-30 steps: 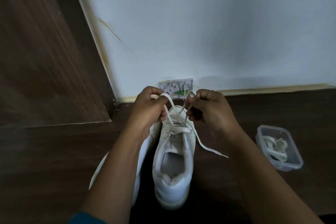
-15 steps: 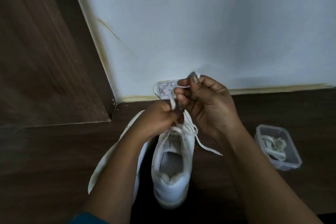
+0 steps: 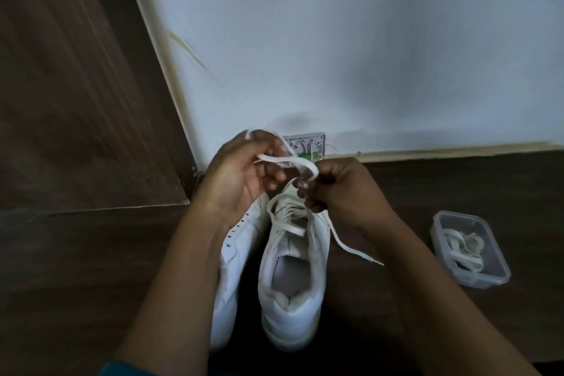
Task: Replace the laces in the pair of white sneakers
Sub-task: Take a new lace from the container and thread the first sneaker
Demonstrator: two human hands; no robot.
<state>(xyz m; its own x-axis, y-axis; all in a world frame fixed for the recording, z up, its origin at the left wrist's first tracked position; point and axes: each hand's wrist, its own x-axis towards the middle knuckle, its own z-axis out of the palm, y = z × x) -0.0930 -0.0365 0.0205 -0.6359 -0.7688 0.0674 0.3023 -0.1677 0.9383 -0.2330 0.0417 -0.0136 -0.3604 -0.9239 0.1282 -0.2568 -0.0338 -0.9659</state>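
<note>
Dark wood-grain floor bears smooth white sneakers while left hand and right hand pinch a flat lace.

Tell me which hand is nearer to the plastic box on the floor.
Right. The right hand pinches the lace over the laced sneaker, on the side of the box. The left hand holds the lace farther away, over the other sneaker.

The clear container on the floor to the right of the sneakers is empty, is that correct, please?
Not empty: the head view shows the clear container on the floor right of the sneakers holding coiled white laces.
</note>
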